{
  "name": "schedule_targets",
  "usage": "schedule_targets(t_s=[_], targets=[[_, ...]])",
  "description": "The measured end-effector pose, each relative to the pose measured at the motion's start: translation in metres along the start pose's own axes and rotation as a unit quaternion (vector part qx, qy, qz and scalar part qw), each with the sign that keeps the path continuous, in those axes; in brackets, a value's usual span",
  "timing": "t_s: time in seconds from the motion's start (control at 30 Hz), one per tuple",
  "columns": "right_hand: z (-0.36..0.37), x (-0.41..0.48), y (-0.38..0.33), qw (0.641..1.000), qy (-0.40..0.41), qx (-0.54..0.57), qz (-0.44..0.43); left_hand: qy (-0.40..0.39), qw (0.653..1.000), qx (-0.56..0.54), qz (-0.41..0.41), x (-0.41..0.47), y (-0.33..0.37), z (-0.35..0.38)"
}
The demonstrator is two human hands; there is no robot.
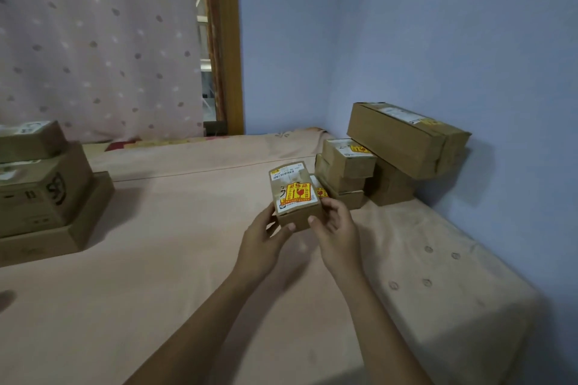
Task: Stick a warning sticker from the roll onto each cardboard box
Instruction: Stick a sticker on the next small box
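Observation:
Both hands hold a small cardboard box (297, 216) above the bed, my left hand (262, 244) on its left side and my right hand (336, 228) on its right. A yellow and red warning sticker (297, 192) lies on the box's top, below a white barcode label. Behind it on the right stands a pile of boxes (347, 162), several with yellow stickers on top, and a long box (403, 141) rests across them against the wall. On the left sits another stack of boxes (43, 194) showing no yellow stickers. The sticker roll is out of sight.
The bed (175, 247) has a pink sheet, and a patterned quilt edge (438, 266) runs along its right side. A blue wall (406, 40) closes the right, and a dotted curtain (93, 40) and wooden frame (228, 40) stand behind.

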State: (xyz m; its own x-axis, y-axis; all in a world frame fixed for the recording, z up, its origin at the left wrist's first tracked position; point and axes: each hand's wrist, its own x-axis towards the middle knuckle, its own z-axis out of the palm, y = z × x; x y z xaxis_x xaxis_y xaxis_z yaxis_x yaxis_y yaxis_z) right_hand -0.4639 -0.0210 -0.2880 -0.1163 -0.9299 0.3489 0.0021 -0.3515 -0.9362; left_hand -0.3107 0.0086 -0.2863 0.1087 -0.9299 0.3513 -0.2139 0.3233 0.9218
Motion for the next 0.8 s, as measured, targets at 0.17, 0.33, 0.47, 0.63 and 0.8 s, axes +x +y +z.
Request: schedule_targets(t_s=[0.17,0.33,0.47,0.63,0.8], targets=[[-0.005,0.035,0.02,0.986,0.105,-0.127,-0.031,0.056,0.996,0.064,-0.012,0.047,-0.009,0.027],[-0.004,0.05,0.043,0.989,0.107,-0.092,0.037,0.076,0.993,0.086,-0.024,0.073,-0.026,0.048],[-0.004,0.053,0.049,0.99,0.079,-0.108,0.035,0.074,0.994,0.08,0.008,0.076,-0.037,0.058],[-0.005,0.05,0.049,0.982,0.015,-0.176,0.066,0.007,0.995,0.093,0.039,0.073,-0.046,0.062],[-0.005,0.049,0.052,0.982,-0.007,-0.169,0.082,-0.035,0.996,0.077,0.016,0.071,-0.054,0.059]])
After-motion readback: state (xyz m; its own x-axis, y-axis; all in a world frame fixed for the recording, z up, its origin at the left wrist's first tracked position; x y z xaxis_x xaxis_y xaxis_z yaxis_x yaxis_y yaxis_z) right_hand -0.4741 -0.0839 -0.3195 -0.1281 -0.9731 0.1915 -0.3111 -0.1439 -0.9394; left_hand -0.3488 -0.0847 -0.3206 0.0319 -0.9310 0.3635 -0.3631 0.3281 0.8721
